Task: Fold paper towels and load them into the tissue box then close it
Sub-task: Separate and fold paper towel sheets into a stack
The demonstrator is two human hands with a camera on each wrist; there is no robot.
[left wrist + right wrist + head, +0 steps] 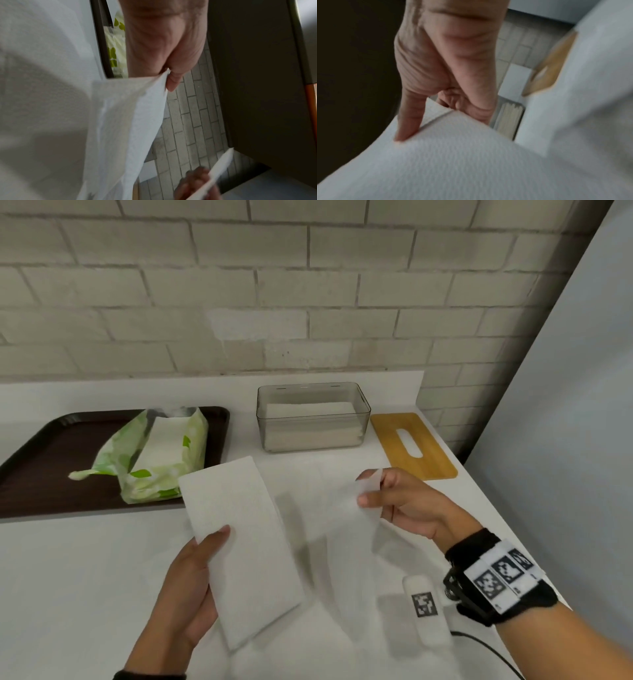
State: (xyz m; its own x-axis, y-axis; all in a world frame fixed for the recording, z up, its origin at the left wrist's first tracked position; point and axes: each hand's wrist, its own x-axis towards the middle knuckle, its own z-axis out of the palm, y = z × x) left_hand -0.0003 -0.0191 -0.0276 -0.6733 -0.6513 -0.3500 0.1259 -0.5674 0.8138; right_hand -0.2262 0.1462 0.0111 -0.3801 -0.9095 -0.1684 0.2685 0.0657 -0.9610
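left hand (191, 587): grips folded paper towel (239, 546), lower centre
right hand (404, 505): pinches blurred second towel (346, 508)
tissue box (313, 417): upper centre, lidless

Wall: pale grey brick wall (308, 285) in running bond, behind the counter's far edge.
Counter: white counter (85, 577), with soft shadows.
Right side: plain pale grey panel (565, 405) slanting along the counter's right edge.
Light: even, diffuse.
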